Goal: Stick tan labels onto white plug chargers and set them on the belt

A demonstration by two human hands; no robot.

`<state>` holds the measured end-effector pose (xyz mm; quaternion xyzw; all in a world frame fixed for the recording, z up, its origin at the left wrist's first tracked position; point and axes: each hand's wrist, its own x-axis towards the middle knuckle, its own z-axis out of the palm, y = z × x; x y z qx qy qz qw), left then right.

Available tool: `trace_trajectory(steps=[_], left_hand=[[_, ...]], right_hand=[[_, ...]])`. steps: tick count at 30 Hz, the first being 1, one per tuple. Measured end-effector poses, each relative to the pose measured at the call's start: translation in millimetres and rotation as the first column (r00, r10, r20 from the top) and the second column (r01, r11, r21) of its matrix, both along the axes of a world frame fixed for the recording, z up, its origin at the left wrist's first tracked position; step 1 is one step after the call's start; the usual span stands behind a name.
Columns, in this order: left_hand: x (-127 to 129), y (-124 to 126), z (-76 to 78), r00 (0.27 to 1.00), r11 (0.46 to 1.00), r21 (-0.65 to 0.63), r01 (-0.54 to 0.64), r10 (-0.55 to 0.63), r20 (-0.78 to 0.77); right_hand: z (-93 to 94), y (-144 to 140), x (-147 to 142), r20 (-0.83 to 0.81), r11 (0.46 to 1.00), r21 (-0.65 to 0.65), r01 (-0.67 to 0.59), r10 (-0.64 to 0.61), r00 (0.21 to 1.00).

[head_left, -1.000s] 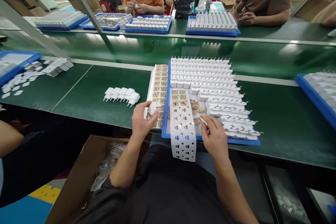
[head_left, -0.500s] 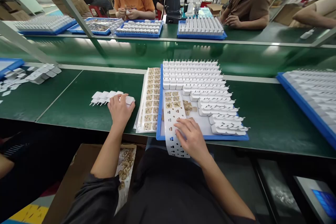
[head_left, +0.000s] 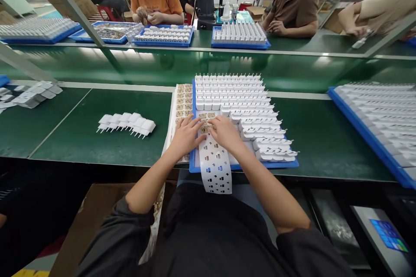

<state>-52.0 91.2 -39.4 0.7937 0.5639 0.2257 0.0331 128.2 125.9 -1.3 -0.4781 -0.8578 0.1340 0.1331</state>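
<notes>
A blue tray (head_left: 282, 165) in front of me holds many rows of white plug adapters (head_left: 234, 93). A white label sheet (head_left: 215, 169) with square holes hangs over the tray's near edge. My left hand (head_left: 186, 135) and my right hand (head_left: 224, 132) rest side by side on the upper end of that sheet, fingertips at its remaining labels. I cannot tell whether either hand grips anything. A second sheet of tan labels (head_left: 180, 106) lies along the tray's left side. A short row of white adapters (head_left: 126, 123) lies on the green bench to the left.
Another blue tray of white parts (head_left: 383, 117) sits at the right. Loose white parts (head_left: 32, 93) lie at the far left. Across the belt, people in orange (head_left: 152, 0) and brown (head_left: 292, 4) shirts work beside more trays. A cardboard box (head_left: 84, 229) stands below the bench.
My left hand left the row of adapters on the bench and came right to the label sheet. My right hand moved up the sheet to meet it.
</notes>
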Motion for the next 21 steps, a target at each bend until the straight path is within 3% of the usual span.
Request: trace_trajectory(steps=[6, 16, 21], left_hand=[[5, 8, 2.8, 0.988, 0.984, -0.175, -0.030, 0.002, -0.158], [7, 7, 0.3, 0.991, 0.984, -0.173, -0.039, 0.016, -0.132], [8, 6, 0.6, 0.993, 0.981, -0.185, -0.059, 0.038, -0.114]], right_hand=[[-16.4, 20, -11, 0.104, 0.996, -0.079, 0.029, -0.021, 0.994], [-25.5, 25, -15, 0.097, 0.995, -0.074, 0.068, -0.061, 0.993], [-19.0, 14, -7, 0.047, 1.000, -0.016, -0.014, 0.014, 0.999]])
